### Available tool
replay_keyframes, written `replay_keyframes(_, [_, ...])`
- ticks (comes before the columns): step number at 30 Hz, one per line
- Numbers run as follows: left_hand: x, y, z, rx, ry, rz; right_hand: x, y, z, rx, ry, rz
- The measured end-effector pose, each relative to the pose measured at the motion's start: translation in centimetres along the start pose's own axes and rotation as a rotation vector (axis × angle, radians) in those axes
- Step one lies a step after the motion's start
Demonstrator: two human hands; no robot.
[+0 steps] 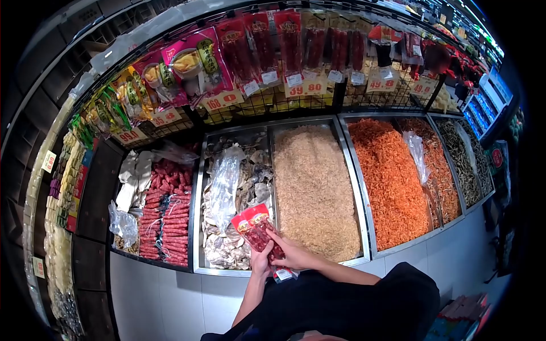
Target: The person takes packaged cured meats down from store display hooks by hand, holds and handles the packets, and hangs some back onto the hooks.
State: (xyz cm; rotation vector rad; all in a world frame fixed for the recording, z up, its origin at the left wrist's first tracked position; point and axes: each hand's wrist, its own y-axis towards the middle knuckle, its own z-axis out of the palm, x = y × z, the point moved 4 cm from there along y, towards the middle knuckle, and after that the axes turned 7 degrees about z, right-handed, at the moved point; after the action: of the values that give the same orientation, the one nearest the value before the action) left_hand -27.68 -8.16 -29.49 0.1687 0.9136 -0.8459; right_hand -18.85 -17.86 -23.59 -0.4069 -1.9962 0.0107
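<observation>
Two red-topped clear packets of dark red sausages (257,232) lie overlapped in front of my body. My left hand (260,260) is closed round their lower left side. From the right, my right hand (291,253) grips the same packets, its thumb and fingers over the sausages. A white label (284,274) shows at their lower end, close to my dark clothing. Just beyond the packets is a metal-framed bin of pale dried pieces (224,250), with a clear plastic bag (223,179) lying on it.
Left stands a bin of loose red sausages (165,227). To the right are bins of tiny beige dried goods (318,187), orange dried shrimp (387,187) and small dark dried fish (462,156). Hanging sausage packets (290,42) and price cards (307,88) line the back rack.
</observation>
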Motion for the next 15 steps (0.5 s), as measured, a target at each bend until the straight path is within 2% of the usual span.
replay_keyframes(2, [0.1,0.1,0.4,0.042,0.086,-0.012,-1.0,-0.4,0.2,-0.012,-0.017,0.108])
replay_keyframes(4, [-0.3,-0.1,0.9,0.047,0.059,0.002,-1.1,-0.3,-1.1,-0.017,0.003,0.044])
replay_keyframes(6, [-0.3,-0.1,0.6,0.05,0.014,-0.016,0.2,0.0,-3.7,0.144,0.075,0.039])
replay_keyframes(7, [-0.2,-0.1,0.2,0.047,0.012,-0.016,-0.7,0.9,-4.5,0.165,-0.006,0.02])
replay_keyframes(9, [-0.2,-0.5,-1.2,0.01,0.133,-0.095,-1.4,2.0,-6.8,-0.045,0.011,-0.234])
replay_keyframes(10, [-0.3,-0.8,-1.4,-0.002,0.125,-0.094,0.0,2.0,-9.0,0.003,-0.017,-0.044])
replay_keyframes(11, [-0.7,-0.9,-1.4,0.005,0.16,-0.064,0.4,2.9,-11.0,-0.047,-0.039,-0.022])
replay_keyframes(13, [-1.0,-1.0,-1.3,-0.012,0.176,0.004,2.5,4.5,-15.4,-0.133,-0.059,0.194])
replay_keyframes(15, [-0.8,-1.2,-1.9,-0.034,0.129,-0.003,5.8,6.1,-20.2,-0.383,0.0,0.039])
